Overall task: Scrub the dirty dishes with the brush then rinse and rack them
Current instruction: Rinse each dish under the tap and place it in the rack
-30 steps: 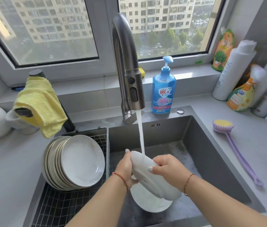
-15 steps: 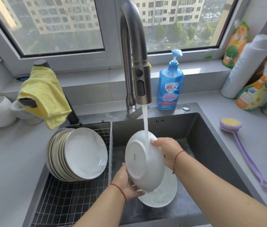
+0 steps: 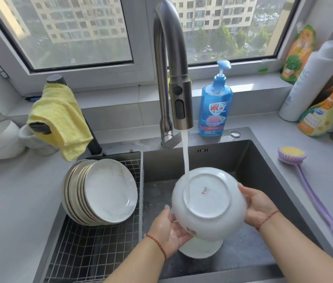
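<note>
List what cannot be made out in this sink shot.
- Head view: the inside of the held plate faces away, so its cleanliness is unseen.
- The plate in the sink is mostly covered by it.
- The rack is cut by the bottom edge.
- The racked plates overlap; count unclear.

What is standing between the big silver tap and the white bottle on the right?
In the head view, the blue soap bottle stands between the tap and the white bottle.

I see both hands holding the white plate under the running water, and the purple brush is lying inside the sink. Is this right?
Not quite. The purple brush lies on the counter right of the sink, not inside it, as the head view shows. Both hands do hold the white plate under the running water.
</note>
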